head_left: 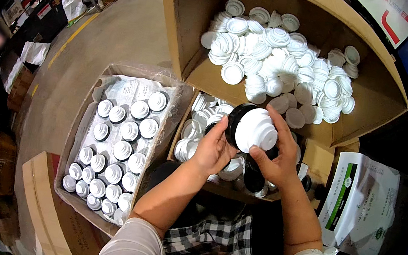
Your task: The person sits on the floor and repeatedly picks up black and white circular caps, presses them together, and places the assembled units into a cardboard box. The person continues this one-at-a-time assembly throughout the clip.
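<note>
In front of me, a white stepped lid sits against a round black piece. The fingers of my left hand are on the black side. My right hand grips the white lid from the right, thumb below and fingers above. Beneath my hands stands a carton holding white lids and some black pieces, partly hidden by my hands. Beyond it, a large tilted cardboard box contains a heap of loose white lids.
At left, a paper-lined carton holds rows of white lids with dark undersides. A cardboard flap juts out near it. A white printed box stands at right. The concrete floor stretches away at upper left.
</note>
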The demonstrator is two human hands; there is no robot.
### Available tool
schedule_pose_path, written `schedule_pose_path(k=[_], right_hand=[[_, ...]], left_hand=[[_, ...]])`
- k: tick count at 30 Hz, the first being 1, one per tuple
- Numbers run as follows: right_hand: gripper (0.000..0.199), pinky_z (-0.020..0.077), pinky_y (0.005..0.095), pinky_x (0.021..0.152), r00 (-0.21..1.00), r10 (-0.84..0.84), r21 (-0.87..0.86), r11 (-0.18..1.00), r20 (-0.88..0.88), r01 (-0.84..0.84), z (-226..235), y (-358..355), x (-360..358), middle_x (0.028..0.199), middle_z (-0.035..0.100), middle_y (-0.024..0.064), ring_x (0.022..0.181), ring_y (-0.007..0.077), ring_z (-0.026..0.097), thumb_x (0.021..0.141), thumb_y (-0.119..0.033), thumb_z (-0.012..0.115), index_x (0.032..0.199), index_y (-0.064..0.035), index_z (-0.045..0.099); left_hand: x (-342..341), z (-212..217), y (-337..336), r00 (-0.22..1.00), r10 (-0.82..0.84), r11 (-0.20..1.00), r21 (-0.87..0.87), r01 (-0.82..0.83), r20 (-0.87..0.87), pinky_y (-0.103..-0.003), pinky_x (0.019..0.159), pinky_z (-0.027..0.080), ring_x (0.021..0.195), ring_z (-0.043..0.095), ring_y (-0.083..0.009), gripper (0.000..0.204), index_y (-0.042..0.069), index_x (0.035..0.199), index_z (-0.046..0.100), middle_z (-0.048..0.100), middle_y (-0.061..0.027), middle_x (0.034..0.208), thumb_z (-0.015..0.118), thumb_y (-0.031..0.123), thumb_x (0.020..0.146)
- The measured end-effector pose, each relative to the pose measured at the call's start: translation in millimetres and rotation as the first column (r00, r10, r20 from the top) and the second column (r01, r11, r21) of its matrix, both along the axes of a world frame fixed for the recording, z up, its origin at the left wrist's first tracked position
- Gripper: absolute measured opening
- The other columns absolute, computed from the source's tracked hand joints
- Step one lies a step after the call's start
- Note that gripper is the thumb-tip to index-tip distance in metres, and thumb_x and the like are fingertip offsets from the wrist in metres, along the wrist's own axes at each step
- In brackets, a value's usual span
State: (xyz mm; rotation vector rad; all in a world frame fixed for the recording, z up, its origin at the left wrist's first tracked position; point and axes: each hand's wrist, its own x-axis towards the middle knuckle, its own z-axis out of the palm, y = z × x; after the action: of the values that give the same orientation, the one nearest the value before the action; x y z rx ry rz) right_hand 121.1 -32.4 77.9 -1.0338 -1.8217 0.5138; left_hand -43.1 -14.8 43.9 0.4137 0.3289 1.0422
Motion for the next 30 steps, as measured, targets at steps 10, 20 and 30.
schedule_pose_path(k=[10,20,30], right_hand=[[0.075,0.0397,0.0360,0.095,0.992,-0.002,-0.148,0.989,-0.124,-0.017,-7.8,-0.2,-2.8,0.125,0.050,0.0223,0.114,0.0289,0.051,0.077,-0.034,0.072,0.132,0.0042,0.038],[0.077,0.0358,0.0360,0.099,0.992,0.045,-0.121,0.991,-0.121,-0.059,-12.8,4.4,-3.2,0.130,0.046,0.0215,0.119,0.0285,0.047,0.076,-0.032,0.073,0.134,0.0021,0.036],[0.057,0.0349,0.0321,0.098,0.800,0.027,-0.279,0.930,-0.599,-0.240,-30.6,21.9,-2.3,0.129,0.048,0.0122,0.116,0.0205,0.047,0.091,-0.036,0.052,0.133,-0.0001,0.039]], left_hand=[[5.6,2.3,-5.7,0.998,0.035,0.996,0.081,-0.032,-0.047,-0.040,0.104,0.032,0.122,0.045,-0.0245,0.053,0.004,0.134,0.036,0.047,-0.0122,0.132,0.028,0.041,0.098],[2.4,1.2,-7.5,0.998,0.038,0.993,0.117,-0.032,-0.048,-0.034,0.103,0.033,0.122,0.042,-0.0188,0.054,0.006,0.138,0.030,0.042,-0.0085,0.134,0.038,0.040,0.097],[7.3,-7.3,3.4,0.827,0.333,0.840,0.541,-0.042,-0.453,-0.031,0.097,0.036,0.112,0.047,-0.0174,0.061,0.001,0.131,0.036,0.049,-0.0098,0.122,0.068,0.009,0.080]])
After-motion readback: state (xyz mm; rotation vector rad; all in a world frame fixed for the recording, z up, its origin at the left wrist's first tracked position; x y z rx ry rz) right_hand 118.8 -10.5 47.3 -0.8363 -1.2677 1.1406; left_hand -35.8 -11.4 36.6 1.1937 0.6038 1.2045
